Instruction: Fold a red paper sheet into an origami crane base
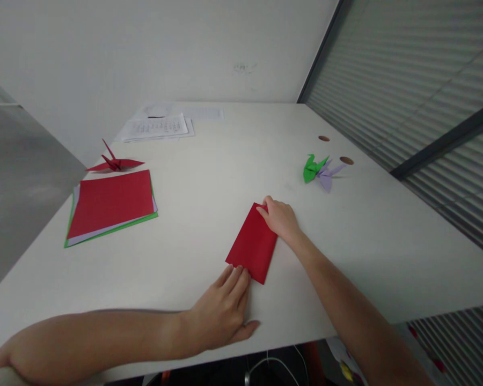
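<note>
A folded piece of red paper [251, 244] lies at a slant on the white table in front of me. My right hand [280, 217] grips its far right corner between thumb and fingers. At the near edge, the fingertips of my left hand [225, 305] press lightly on the paper; those fingers are stretched out and the thumb points away to the right. The underside of the paper is hidden.
On the left, a stack of red, lilac and green sheets [112, 201] lies below a red paper crane [116, 163]. Green [313, 168] and lilac paper cranes [327, 177] sit at right, near two round table holes. Written papers [156, 126] lie at the back; blinds [406, 80] flank the right.
</note>
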